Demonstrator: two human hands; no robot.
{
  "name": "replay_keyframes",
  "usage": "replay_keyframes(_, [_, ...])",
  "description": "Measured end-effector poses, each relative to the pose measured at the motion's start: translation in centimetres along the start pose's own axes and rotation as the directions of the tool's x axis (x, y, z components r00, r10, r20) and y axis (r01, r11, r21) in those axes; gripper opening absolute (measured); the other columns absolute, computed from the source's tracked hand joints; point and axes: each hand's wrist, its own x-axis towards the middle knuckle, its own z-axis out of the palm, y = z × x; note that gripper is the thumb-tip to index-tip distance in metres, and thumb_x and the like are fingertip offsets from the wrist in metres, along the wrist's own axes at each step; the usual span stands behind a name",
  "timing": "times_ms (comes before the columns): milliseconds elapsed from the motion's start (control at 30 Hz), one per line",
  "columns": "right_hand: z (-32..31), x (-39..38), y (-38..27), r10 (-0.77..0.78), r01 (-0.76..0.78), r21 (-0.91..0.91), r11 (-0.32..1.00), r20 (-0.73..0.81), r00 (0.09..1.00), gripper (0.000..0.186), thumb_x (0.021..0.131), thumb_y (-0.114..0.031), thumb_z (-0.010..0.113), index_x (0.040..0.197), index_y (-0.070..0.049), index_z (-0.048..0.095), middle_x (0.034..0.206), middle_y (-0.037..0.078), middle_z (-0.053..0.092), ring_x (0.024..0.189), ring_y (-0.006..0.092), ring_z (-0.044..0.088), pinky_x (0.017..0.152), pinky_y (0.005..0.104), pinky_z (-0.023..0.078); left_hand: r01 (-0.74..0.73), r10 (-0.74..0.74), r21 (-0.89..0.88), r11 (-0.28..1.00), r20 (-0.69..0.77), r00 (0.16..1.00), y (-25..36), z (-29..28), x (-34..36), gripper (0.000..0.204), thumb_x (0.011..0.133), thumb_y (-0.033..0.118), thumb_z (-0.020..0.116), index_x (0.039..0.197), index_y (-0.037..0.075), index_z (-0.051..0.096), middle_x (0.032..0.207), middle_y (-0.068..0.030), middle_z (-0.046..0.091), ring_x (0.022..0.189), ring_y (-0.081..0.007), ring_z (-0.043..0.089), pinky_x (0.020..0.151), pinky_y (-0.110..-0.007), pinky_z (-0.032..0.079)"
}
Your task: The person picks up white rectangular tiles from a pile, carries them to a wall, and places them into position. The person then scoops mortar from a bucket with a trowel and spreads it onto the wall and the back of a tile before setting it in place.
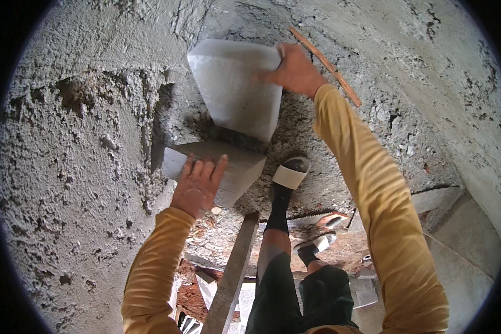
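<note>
Two pale grey blocks lie close together by the rough wall. My right hand (296,72) grips the right edge of the upper block (234,83), thumb across its face and fingers behind the edge; that block looks slightly blurred. Below it, my left hand (199,185) lies with fingers stretched out on the lower block (234,167), touching its left part. A dark gap shows between the two blocks. The underside of the upper block is hidden.
Rough plastered wall (83,183) rises at left. A thin wooden strip (328,67) leans at the upper right. Near my sandalled feet lie a handsaw (317,219) and a long wooden beam (234,273). Block pieces (364,295) and red soil (192,295) are lower down.
</note>
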Motion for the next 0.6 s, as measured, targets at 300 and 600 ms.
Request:
replay_keyframes(300, [2.9,-16.7,-1.5,0.108,-0.105,0.023,0.994,-0.130,0.986,0.095,0.064,-0.033,0.084,0.135,0.004,0.033,0.126,0.025,0.045,0.117,0.0400,0.049,0.098,0.0423,0.042,0.114,-0.124,0.110,0.987,0.091,0.988,3.7,0.6,-0.9,0.087,0.066,0.032,0.075,0.139,0.003,0.037,0.134,-0.0139,0.046,0.121,-0.0290,0.046,0.110,-0.046,0.028])
replay_keyframes(600, [-2.1,-44.0,2.5,0.548,-0.474,0.281,0.835,-0.506,0.666,0.088,0.061,-0.027,0.083,0.130,0.001,0.037,0.114,0.024,0.050,0.104,0.0402,0.055,0.088,0.0446,0.047,0.278,-0.311,0.150,0.949,0.282,0.907,4.4,2.4,-1.0,0.102,0.064,0.041,0.078,0.144,0.006,0.026,0.140,-0.0146,0.039,0.130,-0.0303,0.037,0.112,-0.045,0.023])
